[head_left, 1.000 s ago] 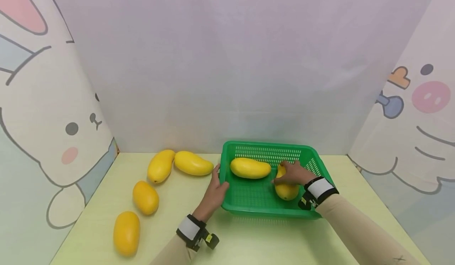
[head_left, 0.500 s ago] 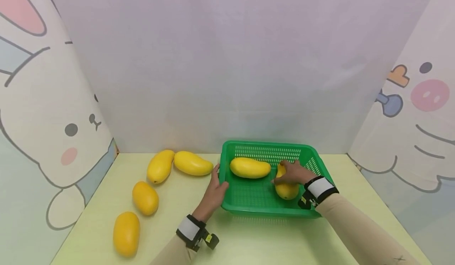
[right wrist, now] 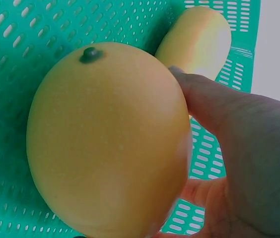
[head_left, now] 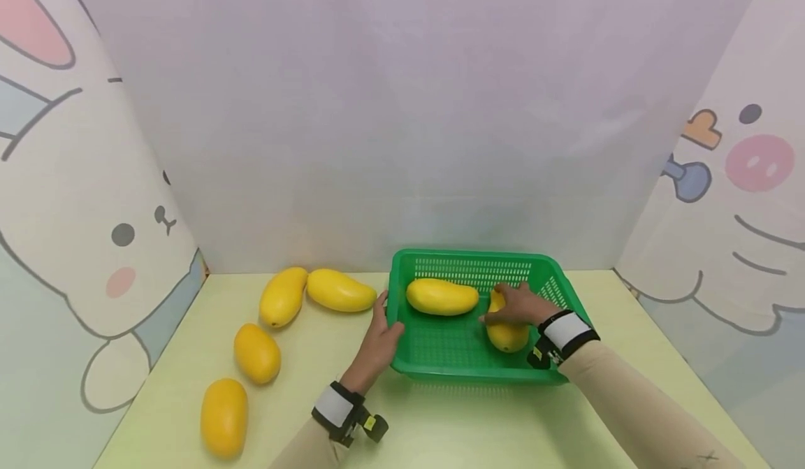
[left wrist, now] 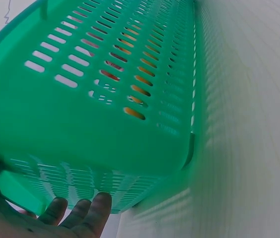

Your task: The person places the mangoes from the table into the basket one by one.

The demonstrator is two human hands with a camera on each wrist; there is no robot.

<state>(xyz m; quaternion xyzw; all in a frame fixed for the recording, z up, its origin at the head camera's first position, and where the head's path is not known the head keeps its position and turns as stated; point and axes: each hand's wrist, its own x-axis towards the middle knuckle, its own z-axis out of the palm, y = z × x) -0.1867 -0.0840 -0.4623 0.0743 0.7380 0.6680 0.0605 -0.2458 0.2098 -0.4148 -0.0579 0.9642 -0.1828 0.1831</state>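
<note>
I find a pale yellow-green counter [head_left: 459, 434], lit evenly, backed by a lilac-white backdrop [head_left: 402, 119]; a printed cartoon rabbit [head_left: 94, 252] flanks it at nine o'clock and another pale printed figure [head_left: 723, 245] at three. Four loose mangoes lie on the counter toward nine o'clock of my green basket [head_left: 478, 373]: the nearest mango [head_left: 341, 290] just beside it, a second mango [head_left: 283, 297] end to end with that one, then a third mango [head_left: 257, 354] and, round toward eight o'clock, a fourth mango [head_left: 224, 419]. Compared with the frame a second earlier, I record no change in grip or in the fruit's arrangement; only the head view has tilted slightly, the rabbit sitting lower and the opposite figure higher. My left hand [head_left: 379, 336] is closed on the basket's nine o'clock edge, thumb over the rim, fingers against the outer wall. My right hand [head_left: 520, 305] is inside the basket, grasping the held mango [head_left: 506, 338] from above with thumb and fingers about its sides. That fruit is in contact with the hand, its exposed body toward seven o'clock of it; the right wrist view shows its dark stem nub [right wrist: 91, 54]. Whether it rests on the basket floor I cannot tell. The other basket mango [head_left: 442, 296] lies at nine o'clock from that hand, lengthwise near the back wall.
</note>
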